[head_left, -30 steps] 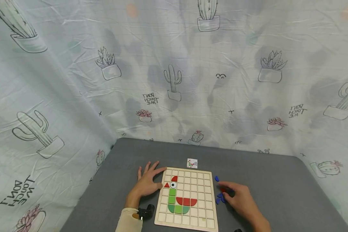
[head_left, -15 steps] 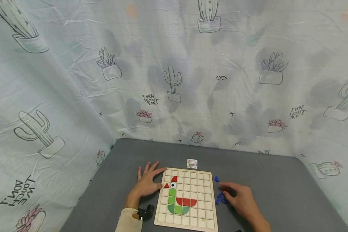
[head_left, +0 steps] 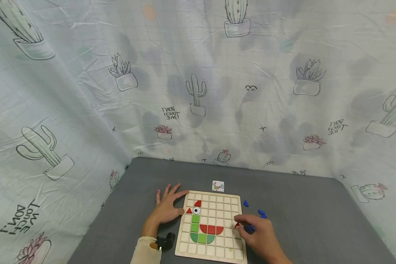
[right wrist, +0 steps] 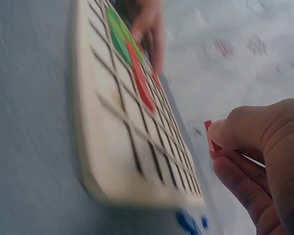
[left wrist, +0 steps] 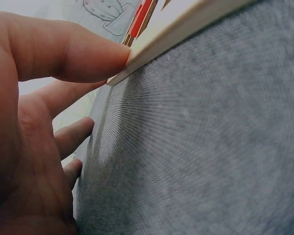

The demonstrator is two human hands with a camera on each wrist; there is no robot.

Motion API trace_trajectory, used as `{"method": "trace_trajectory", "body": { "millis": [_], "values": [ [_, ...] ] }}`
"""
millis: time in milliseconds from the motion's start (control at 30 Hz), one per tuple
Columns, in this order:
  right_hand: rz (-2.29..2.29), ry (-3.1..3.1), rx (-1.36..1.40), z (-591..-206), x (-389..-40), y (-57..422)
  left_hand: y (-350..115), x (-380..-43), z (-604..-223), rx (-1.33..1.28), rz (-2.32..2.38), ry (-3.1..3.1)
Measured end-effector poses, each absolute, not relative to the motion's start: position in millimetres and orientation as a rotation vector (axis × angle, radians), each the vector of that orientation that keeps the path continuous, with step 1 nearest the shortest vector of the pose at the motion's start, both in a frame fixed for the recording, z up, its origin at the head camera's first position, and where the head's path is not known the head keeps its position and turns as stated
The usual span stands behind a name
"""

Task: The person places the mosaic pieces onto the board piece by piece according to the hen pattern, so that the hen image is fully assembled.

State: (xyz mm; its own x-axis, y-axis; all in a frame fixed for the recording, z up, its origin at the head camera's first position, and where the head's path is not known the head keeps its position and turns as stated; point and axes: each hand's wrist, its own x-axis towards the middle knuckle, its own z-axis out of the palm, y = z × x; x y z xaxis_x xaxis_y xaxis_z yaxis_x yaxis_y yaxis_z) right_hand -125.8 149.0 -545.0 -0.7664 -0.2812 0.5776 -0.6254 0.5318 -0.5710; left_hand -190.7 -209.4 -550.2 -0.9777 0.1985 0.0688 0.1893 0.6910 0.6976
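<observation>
A wooden grid board (head_left: 227, 205) lies on the table, bearing a bird-like figure of red and green tiles with a white eye tile (head_left: 196, 210). My left hand (head_left: 166, 209) spreads its fingers at the board's left side. In the left wrist view its thumb (left wrist: 88, 56) presses the board's edge. With thumb and fingertips my right hand (head_left: 260, 234) pinches a small red tile (head_left: 237, 225) over the right-hand columns. The right wrist view shows that tile (right wrist: 209, 136) edge-on, raised off the board; fingers hide part of it.
Several blue pieces (head_left: 261, 212) lie on the grey table (head_left: 303, 205) right of the board, some partly behind the right hand. A small printed card (head_left: 218, 186) with a coloured grid picture lies beyond the board's far edge. Cactus-print cloth (head_left: 198, 128) hangs around the table.
My right hand has moved left from beside the blue pieces to over the board's right side, carrying the red tile. The left hand has stayed at the board's edge.
</observation>
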Motion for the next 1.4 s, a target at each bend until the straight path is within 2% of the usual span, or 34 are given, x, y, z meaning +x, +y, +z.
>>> {"method": "trace_trajectory", "body": {
  "millis": [300,633,1033,1400],
  "values": [
    [1.297,-2.394,0.874,-552.1,-106.5,102.8,-211.0,-191.1,-551.0,0.345,1.167,2.870],
    [1.320,-2.258,1.167,-568.8,-100.7,69.5,-210.8,-192.7,-552.7,0.349,1.167,2.876],
    [1.158,-2.477,1.217,-557.6,-92.6,56.1,-211.5,-194.4,-553.4,0.354,1.157,2.880],
    [1.268,-2.521,1.268,-556.2,-88.2,58.5,-212.9,-193.5,-553.5,0.365,1.163,2.872]
  ]
}}
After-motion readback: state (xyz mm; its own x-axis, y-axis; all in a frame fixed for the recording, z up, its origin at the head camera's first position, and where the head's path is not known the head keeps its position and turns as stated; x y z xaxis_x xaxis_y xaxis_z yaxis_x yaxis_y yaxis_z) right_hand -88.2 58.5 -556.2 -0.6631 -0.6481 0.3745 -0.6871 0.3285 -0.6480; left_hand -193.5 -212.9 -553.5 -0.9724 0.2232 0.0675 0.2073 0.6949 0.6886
